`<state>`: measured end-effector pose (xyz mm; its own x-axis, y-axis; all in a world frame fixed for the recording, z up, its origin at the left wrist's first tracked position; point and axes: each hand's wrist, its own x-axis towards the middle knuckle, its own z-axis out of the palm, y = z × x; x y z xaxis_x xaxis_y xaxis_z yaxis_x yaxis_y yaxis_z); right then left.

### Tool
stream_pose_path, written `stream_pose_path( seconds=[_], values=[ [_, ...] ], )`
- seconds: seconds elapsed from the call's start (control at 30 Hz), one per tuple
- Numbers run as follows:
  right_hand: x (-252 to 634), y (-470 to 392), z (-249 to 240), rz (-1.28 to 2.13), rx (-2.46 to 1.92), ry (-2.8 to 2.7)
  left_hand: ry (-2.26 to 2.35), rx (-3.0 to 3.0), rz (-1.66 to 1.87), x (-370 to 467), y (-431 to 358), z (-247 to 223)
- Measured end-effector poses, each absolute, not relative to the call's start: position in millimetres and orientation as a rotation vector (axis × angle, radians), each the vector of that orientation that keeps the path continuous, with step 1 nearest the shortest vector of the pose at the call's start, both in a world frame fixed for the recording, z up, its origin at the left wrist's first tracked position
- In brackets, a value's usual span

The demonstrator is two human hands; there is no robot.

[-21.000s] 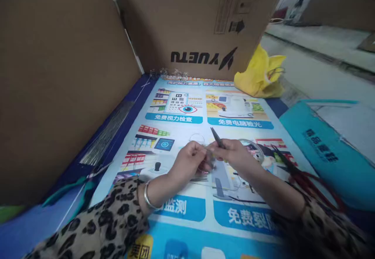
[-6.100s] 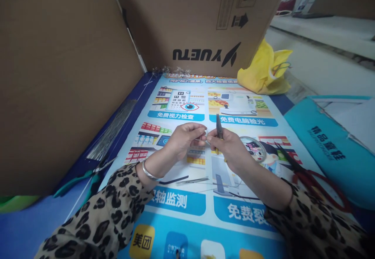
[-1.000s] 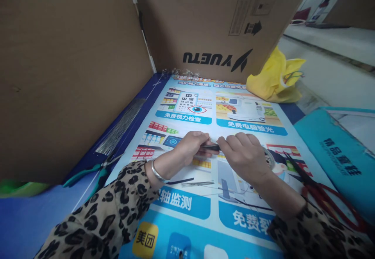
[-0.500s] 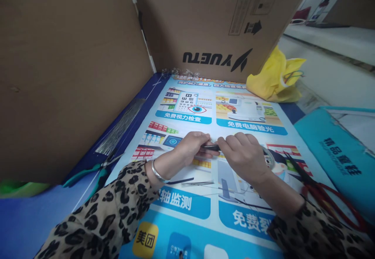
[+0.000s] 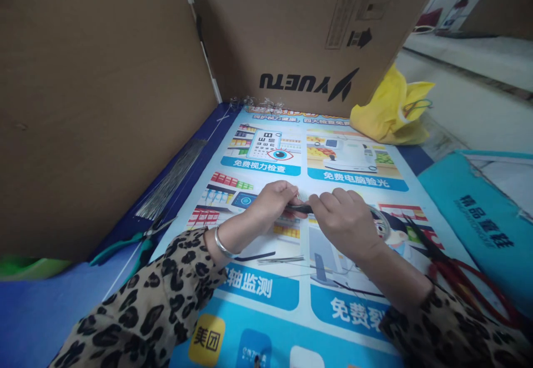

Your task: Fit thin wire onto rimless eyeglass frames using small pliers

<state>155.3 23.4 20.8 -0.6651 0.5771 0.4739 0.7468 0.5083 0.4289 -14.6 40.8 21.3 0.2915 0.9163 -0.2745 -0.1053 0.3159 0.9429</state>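
Note:
My left hand (image 5: 275, 204) is closed, pinching a small piece of thin wire (image 5: 298, 197) between thumb and fingers. Wrapped in my closed right hand (image 5: 346, 218) is a pair of pliers; its dark jaws (image 5: 301, 209) point left and reach the left fingertips. A pale curved handle (image 5: 382, 221) shows behind the right hand. The exact contact between jaws and wire is too small to tell. Below the hands, several short straight wires (image 5: 281, 260) lie on the printed poster (image 5: 266, 307).
Left of the poster lie a bundle of long wires (image 5: 172, 182) and green-handled pliers (image 5: 144, 240). Small twisted wire pieces (image 5: 256, 103) sit by the upright cardboard (image 5: 266, 35). Red-handled scissors (image 5: 470, 279), a yellow bag (image 5: 389, 110) and a turquoise box (image 5: 478, 212) are rightward.
Both hands stay nearly in place. The left hand's fingers have shifted slightly around the wire, and the right hand with the pliers has tilted a little.

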Motion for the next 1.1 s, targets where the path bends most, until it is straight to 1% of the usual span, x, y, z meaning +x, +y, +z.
stream_pose_path(
  seconds=[0.1, 0.2, 0.37, 0.47, 0.6, 0.77, 0.97, 1.1],
  values=[
    [153, 22, 20, -0.740, -1.259, -2.552, 1.111, 1.249, 0.925, -15, 43, 19],
    [149, 21, 24, -0.495, -1.474, -2.636, 1.156, 1.556, 0.926, -17, 44, 17],
    [147, 19, 35, -0.023, -1.813, -2.698, 1.157, 1.972, 0.826, -19, 39, 18],
    [148, 20, 38, 0.112, -1.863, -2.722, 1.169, 2.096, 0.750, -20, 35, 20],
    [150, 22, 37, 0.164, -1.830, -2.723, 1.193, 2.087, 0.696, -20, 36, 23],
    [156, 25, 42, 0.091, -1.737, -2.725, 1.121, 1.860, 0.825, -25, 49, 17],
    [162, 31, 49, 0.110, -1.828, -2.619, 1.190, 1.828, 0.927, -30, 62, 13],
    [162, 33, 45, 0.105, -1.861, -2.589, 1.182, 1.820, 0.921, -29, 61, 15]
  ],
)
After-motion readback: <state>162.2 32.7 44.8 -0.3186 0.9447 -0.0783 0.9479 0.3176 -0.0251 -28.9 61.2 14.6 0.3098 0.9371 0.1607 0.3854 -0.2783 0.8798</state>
